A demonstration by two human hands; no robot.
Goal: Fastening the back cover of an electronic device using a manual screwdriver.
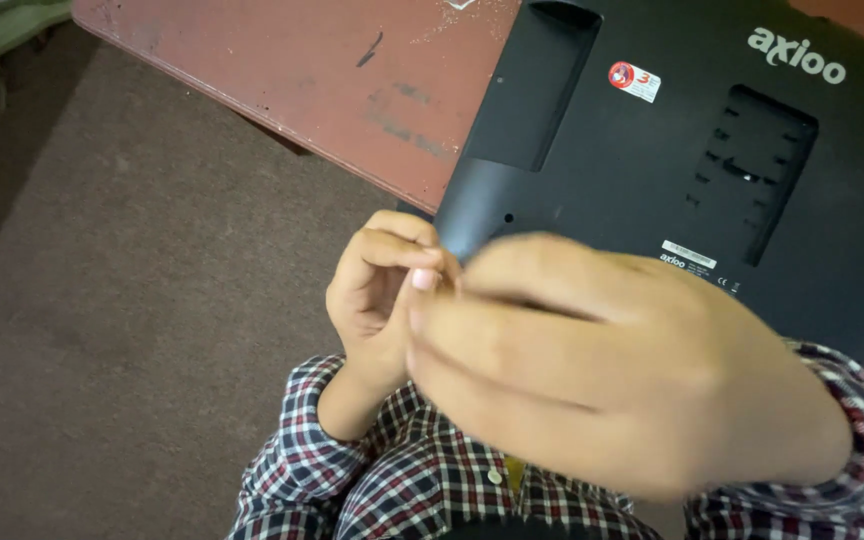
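At the far left, a brown carpeted floor [132, 330] is seen, and above it a worn reddish tabletop [302, 70] with scratches and a dark mark is shown. The edge of the tabletop runs diagonally down to the right.

Near the middle, the left hand [377, 295] is raised in front of the chest. Its fingers [397, 250] are curled inward, and the thumb tip and the forefinger tip are pressed together as in a pinch. Whether something small is held between them cannot be told, because nothing is visible there. The sleeve of a checked shirt [352, 480], in red, white and dark blue, is seen below this hand.

Just to the right, the right hand [612, 370] is held close to the camera and is blurred. Its fingers [492, 340] are kept together and point to the left, where the tips meet the left hand. Whether anything is gripped by them cannot be told.

Behind both hands, a large black flat device [672, 160] is laid face down on the tabletop, with its near corner hanging over the edge. Its back is of matte black plastic. A long tapered neck part is seen on the left side of it, a recessed rectangular bay with slots is seen on the right, and a small round red and white sticker and a white label are stuck on it. The device is just beyond the fingertips; contact cannot be confirmed.
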